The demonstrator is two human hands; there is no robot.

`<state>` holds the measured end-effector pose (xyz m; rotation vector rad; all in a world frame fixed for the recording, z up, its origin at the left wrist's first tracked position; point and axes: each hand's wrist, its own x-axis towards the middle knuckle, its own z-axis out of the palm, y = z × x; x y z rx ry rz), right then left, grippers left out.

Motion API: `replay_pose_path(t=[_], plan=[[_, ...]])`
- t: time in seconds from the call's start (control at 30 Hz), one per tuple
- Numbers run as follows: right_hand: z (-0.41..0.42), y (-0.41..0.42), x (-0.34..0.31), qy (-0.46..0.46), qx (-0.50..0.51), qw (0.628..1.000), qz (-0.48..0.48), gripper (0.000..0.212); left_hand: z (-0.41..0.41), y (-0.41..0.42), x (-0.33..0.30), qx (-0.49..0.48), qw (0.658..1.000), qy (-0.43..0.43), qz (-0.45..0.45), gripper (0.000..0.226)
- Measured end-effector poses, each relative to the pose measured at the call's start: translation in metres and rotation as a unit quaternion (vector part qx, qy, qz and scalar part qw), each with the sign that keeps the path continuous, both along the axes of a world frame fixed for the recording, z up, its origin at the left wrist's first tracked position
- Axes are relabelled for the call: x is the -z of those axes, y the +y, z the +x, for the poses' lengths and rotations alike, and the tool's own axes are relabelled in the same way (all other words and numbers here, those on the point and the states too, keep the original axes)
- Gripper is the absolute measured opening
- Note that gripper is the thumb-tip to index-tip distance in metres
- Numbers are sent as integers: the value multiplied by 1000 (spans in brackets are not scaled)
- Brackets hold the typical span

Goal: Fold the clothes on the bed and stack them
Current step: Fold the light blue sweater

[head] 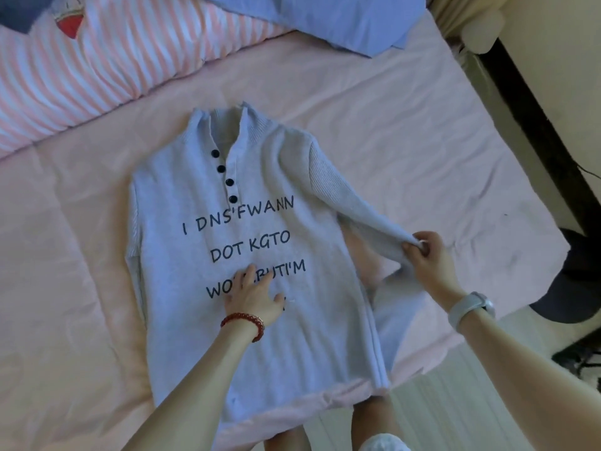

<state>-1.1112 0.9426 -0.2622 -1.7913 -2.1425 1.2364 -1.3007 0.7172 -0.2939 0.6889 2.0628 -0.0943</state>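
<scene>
A pale grey sweater (276,336) with black buttons and black lettering lies face up on the pink bed sheet (65,288). Its left sleeve is tucked in along the body's left edge. My left hand (253,294), with a red bead bracelet at the wrist, lies flat on the lettering, fingers spread. My right hand (426,252), a white watch on its wrist, pinches the cuff of the right sleeve (351,203) and holds it stretched out to the right, slightly above the sheet.
A pink and white striped quilt (107,70) lies along the back left of the bed. A blue cloth (341,17) sits at the back. The bed's right edge drops to a light floor (455,385), where a dark object (579,281) stands.
</scene>
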Motion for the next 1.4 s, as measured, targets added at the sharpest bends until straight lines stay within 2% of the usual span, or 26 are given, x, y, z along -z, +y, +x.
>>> replay_pose_path(t=[0.07,0.13,0.23,0.3,0.37,0.47,0.53,0.63,0.7,0.8,0.87,0.93,0.97,1.03,1.13,1.2,1.3,1.4], plan=[[4,39,-12,-4,-37,999,31,24,-2,14,-6,-37,999,-5,-25,51],[4,79,-19,-5,-87,994,62,30,0,32,-14,-65,997,28,-23,47],[7,113,-16,30,-116,991,53,40,10,70,-25,-80,987,122,68,44],[18,115,-5,44,-85,995,5,45,17,104,-29,-68,977,145,138,47],[32,106,8,65,-10,995,-70,44,21,143,-30,-26,971,155,182,52],[51,91,21,81,85,980,-161,23,26,198,-25,51,965,142,216,57],[60,94,23,83,68,976,-189,18,25,230,-20,114,964,119,208,62],[69,127,11,87,12,976,-199,23,19,270,-11,228,960,92,133,76],[74,162,-2,87,-37,979,-179,29,13,288,-7,270,956,74,87,87],[74,219,-19,-2,-181,980,-79,37,7,308,-5,306,948,74,52,86],[72,249,-24,-93,-254,963,-8,39,8,320,-6,336,938,81,32,68],[76,269,-19,-160,-261,949,78,39,9,328,-7,290,954,53,58,38],[80,276,-14,-182,-244,945,117,39,10,331,-8,234,968,27,82,28],[92,279,-3,-187,-159,957,152,40,12,336,-9,140,983,-6,117,27],[108,260,18,-86,-5,986,139,39,18,342,-7,116,986,-1,122,28],[116,237,29,-17,105,991,84,38,26,343,-3,103,988,-6,114,23],[119,209,45,29,281,956,-79,36,40,345,0,104,990,-17,97,15],[109,203,51,133,408,870,-243,26,55,352,-2,183,977,-17,108,16]])
